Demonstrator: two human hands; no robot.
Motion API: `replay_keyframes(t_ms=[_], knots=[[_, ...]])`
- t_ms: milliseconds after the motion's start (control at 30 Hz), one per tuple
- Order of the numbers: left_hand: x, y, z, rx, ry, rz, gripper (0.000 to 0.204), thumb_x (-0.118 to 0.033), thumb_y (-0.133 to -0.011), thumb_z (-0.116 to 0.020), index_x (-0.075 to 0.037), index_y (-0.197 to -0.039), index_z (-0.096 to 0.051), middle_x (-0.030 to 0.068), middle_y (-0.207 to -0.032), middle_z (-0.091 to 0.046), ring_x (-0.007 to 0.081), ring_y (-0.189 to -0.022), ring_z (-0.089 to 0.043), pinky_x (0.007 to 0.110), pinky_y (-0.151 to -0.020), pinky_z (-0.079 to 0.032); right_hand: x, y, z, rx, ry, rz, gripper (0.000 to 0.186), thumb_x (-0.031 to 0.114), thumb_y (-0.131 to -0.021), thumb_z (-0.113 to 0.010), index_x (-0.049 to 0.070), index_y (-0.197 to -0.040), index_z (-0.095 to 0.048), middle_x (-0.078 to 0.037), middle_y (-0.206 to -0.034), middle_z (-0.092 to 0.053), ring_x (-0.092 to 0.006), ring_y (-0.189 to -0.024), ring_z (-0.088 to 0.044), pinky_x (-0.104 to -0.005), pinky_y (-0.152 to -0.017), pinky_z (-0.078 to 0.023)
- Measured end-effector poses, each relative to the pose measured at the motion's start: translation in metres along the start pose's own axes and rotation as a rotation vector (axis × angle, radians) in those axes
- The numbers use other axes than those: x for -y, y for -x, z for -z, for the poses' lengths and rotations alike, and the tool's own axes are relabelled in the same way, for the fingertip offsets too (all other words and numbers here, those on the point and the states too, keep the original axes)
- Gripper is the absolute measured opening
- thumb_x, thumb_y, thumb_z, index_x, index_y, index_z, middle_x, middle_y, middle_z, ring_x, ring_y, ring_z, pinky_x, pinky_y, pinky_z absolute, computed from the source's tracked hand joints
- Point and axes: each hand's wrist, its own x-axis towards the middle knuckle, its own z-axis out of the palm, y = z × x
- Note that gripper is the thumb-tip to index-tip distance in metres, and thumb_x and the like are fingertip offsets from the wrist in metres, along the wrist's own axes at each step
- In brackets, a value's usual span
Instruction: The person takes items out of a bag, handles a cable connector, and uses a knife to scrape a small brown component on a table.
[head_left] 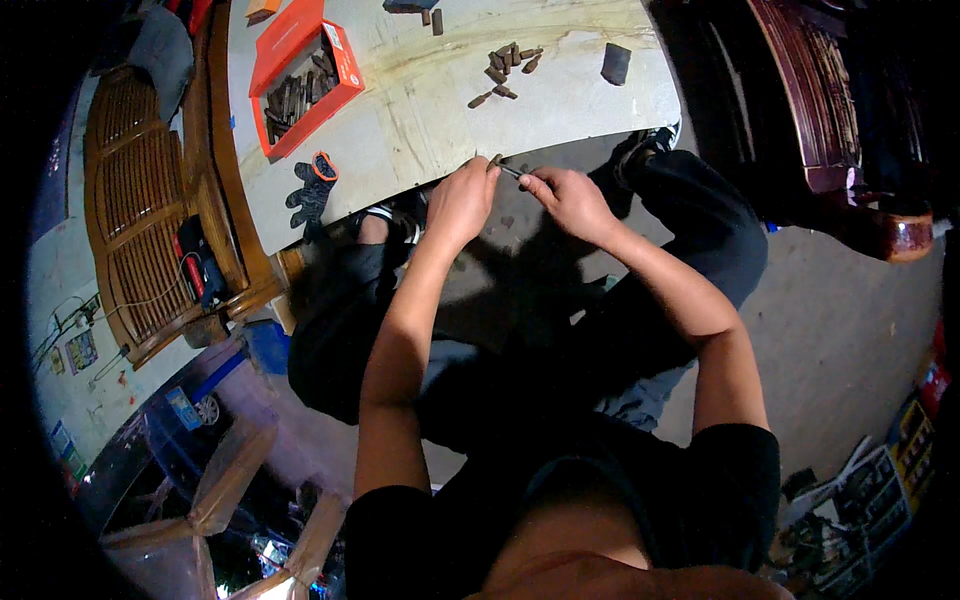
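Observation:
At the table's near edge my two hands come together. My left hand (462, 205) is closed, with a small brown carved-looking piece (496, 160) pinched at its fingertips. Closed as well, my right hand (573, 204) grips a slim metal hand tool (511, 172) whose far end meets the small piece. The exact kind of the tool is too small to make out, and the fingers partly cover both things. Beyond my hands, several similar small brown pieces (508, 60) lie loosely grouped on the pale table (420, 110).
An open orange-red box (350, 72) holding several slim dark tools (300, 92) stands at the table's left. Near it lies a grey glove (313, 195) with an orange cuff. A dark flat block (615, 64) sits to the right. A slatted wooden bench (140, 210) stands left.

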Motion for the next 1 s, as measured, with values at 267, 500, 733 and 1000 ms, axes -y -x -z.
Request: replay_keyframes(t_ms=[267,500,733,1000], knots=[[-0.001,0.001,-0.002,-0.043,-0.086,-0.020,0.030,-0.027,-0.099,-0.046,0.000,-0.090,-0.054,0.0237,-0.077,-0.065,0.0429,-0.074,-0.063,0.052,-0.066,-0.050,0.007,-0.005,0.004,0.012,0.056,-0.023,0.046,0.046,-0.095,-0.052,0.004,-0.097,-0.071,-0.022,-0.078,-0.066,-0.0423,-0.078,-0.063,-0.0491,-0.068,-0.050],[-0.001,0.000,-0.004,-0.064,-0.121,-0.041,0.029,-0.027,-0.099,-0.046,-0.001,-0.090,-0.054,0.0229,-0.075,-0.064,0.0416,-0.072,-0.064,0.051,-0.063,-0.050,0.002,-0.003,0.000,-0.017,0.005,-0.017,0.045,0.045,-0.095,-0.053,0.003,-0.096,-0.071,-0.021,-0.079,-0.066,-0.0423,-0.078,-0.063,-0.0480,-0.068,-0.050],[-0.002,-0.002,0.000,-0.019,-0.091,-0.022,0.029,-0.028,-0.099,-0.045,-0.001,-0.090,-0.054,0.0229,-0.076,-0.064,0.0421,-0.073,-0.063,0.051,-0.065,-0.050,-0.001,-0.006,-0.003,0.002,-0.108,-0.034,0.047,0.045,-0.095,-0.053,0.002,-0.098,-0.071,-0.021,-0.083,-0.068,-0.0400,-0.080,-0.065,-0.0457,-0.070,-0.051],[-0.005,-0.001,0.003,0.019,-0.082,0.031,0.031,-0.029,-0.099,-0.043,-0.001,-0.090,-0.054,0.0245,-0.079,-0.064,0.0431,-0.078,-0.063,0.052,-0.068,-0.049,-0.003,-0.004,-0.006,0.028,-0.067,-0.035,0.047,0.045,-0.095,-0.054,0.001,-0.097,-0.071,-0.021,-0.083,-0.068,-0.0386,-0.080,-0.066,-0.0446,-0.070,-0.051]])
